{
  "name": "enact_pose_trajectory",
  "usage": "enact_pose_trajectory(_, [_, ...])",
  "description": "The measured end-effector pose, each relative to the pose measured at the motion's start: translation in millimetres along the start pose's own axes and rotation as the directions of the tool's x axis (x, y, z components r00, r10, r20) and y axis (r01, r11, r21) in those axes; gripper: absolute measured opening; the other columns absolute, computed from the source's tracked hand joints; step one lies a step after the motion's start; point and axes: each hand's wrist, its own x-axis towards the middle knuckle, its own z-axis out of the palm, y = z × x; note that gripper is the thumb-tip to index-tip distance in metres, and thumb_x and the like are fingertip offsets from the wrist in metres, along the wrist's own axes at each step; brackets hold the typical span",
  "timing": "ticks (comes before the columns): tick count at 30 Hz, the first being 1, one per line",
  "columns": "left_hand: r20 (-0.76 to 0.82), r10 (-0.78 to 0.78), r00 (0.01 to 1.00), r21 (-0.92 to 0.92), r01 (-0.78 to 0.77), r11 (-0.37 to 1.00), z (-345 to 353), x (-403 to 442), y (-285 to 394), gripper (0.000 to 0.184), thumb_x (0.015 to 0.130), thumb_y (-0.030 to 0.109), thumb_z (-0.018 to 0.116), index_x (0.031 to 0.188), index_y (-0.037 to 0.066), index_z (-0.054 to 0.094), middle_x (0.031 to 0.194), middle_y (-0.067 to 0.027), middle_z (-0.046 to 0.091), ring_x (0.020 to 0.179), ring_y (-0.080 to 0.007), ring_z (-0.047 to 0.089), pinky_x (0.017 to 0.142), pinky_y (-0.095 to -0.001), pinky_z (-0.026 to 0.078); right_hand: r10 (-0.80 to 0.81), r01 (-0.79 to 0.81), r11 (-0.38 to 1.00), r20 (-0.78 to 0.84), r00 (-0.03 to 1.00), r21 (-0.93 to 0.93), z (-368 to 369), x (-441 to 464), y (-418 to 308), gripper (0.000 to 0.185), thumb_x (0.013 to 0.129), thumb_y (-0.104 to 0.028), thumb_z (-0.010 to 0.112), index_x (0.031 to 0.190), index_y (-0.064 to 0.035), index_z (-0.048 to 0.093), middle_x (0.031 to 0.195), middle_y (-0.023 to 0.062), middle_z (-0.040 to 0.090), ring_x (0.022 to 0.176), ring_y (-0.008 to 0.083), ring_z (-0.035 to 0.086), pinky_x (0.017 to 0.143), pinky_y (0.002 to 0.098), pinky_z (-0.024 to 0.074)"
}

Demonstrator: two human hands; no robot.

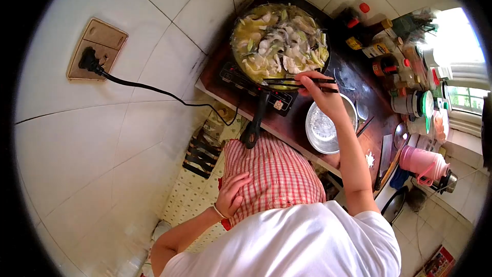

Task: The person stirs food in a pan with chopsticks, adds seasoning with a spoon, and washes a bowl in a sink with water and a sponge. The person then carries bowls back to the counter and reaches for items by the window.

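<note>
Head camera view is showing the right hand (324, 93) reaching over the near edge of a wide pan (233, 54), its fingers curling closed around a pair of dark chopsticks (279, 79). The two sticks are lying nearly side by side with a narrow gap between them, their tips pointing toward the left of the picture over the near part of the pan; whether the tips are touching the broth cannot be told. Pale pieces of food (292, 46) and green slices are sitting in the yellowish liquid, filling the pan, which is resting on a black electric cooker (230, 73) with its dark handle (262, 105) extending toward the person. The left hand (233, 194) is resting on the red-and-white checked apron (279, 177), its fingers partly open and loosely bent, touching only the cloth, and a light band (220, 211) is circling that wrist. Beneath the right forearm, a bowl (330, 148) is standing on the dark counter (302, 118) just beside the cooker, and a spoon (362, 111) is lying near its far side. Farther along, a knife (385, 155) is lying near small white bits (369, 159), while bottles (382, 48) and jars are lining the window side.
</note>
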Motion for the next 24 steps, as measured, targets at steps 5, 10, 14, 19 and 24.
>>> enact_pose_trajectory(5, [0.028, 0.007, 1.000, 0.010, -0.007, 1.000, 1, 1, -3, 0.058, 0.093, 0.045, 0.031, 0.120, -0.002, 0.052, 0.127, -0.0215, 0.048, 0.116, -0.0372, 0.047, 0.099, -0.0432, 0.035, -0.050, 0.053, 0.996, -0.043, 0.998, 0.072, -1, 17, 38, 0.023, 0.092, -0.017, 0.056, 0.100, 0.0031, 0.064, 0.091, 0.0057, 0.066, 0.078, 0.0109, 0.062, 0.069, 0.0233, 0.0517])
enact_pose_trajectory(10, [0.016, 0.013, 1.000, 0.045, -0.014, 0.999, 4, 1, -1, 0.058, 0.093, 0.044, 0.030, 0.119, -0.002, 0.053, 0.127, -0.0217, 0.049, 0.116, -0.0370, 0.047, 0.099, -0.0435, 0.035, -0.048, 0.053, 0.996, -0.069, 0.996, 0.078, -22, -12, 20, 0.026, 0.093, -0.021, 0.055, 0.105, 0.0009, 0.062, 0.092, 0.0074, 0.066, 0.078, 0.0119, 0.062, 0.068, 0.0248, 0.0517])
enact_pose_trajectory(14, [0.004, 0.012, 1.000, 0.050, -0.012, 0.999, 6, 1, -1, 0.058, 0.093, 0.044, 0.030, 0.120, -0.003, 0.052, 0.127, -0.0217, 0.049, 0.116, -0.0371, 0.047, 0.099, -0.0443, 0.034, -0.011, 0.020, 0.996, -0.104, 0.995, 0.085, -44, -34, 0, 0.026, 0.093, -0.022, 0.054, 0.104, -0.0007, 0.063, 0.091, 0.0075, 0.067, 0.076, 0.0126, 0.063, 0.067, 0.0243, 0.0515])
enact_pose_trajectory(19, [0.029, 0.020, 0.999, 0.043, -0.021, 0.999, 5, 4, -1, 0.059, 0.093, 0.044, 0.030, 0.120, -0.003, 0.052, 0.127, -0.0220, 0.048, 0.116, -0.0376, 0.047, 0.099, -0.0443, 0.034, 0.003, 0.007, 0.995, -0.095, 0.996, 0.100, -41, -19, 29, 0.025, 0.093, -0.022, 0.054, 0.100, 0.0012, 0.062, 0.091, 0.0066, 0.065, 0.075, 0.0128, 0.063, 0.067, 0.0245, 0.0527])
enact_pose_trajectory(24, [0.051, 0.031, 0.998, 0.059, -0.034, 0.998, 5, 7, 3, 0.058, 0.093, 0.042, 0.029, 0.120, -0.004, 0.052, 0.127, -0.0225, 0.049, 0.115, -0.0372, 0.047, 0.100, -0.0437, 0.034, 0.015, 0.010, 0.983, -0.134, 0.991, 0.184, -38, -6, 54, 0.023, 0.093, -0.020, 0.055, 0.098, 0.0014, 0.061, 0.091, 0.0062, 0.065, 0.076, 0.0134, 0.063, 0.069, 0.0256, 0.0536])
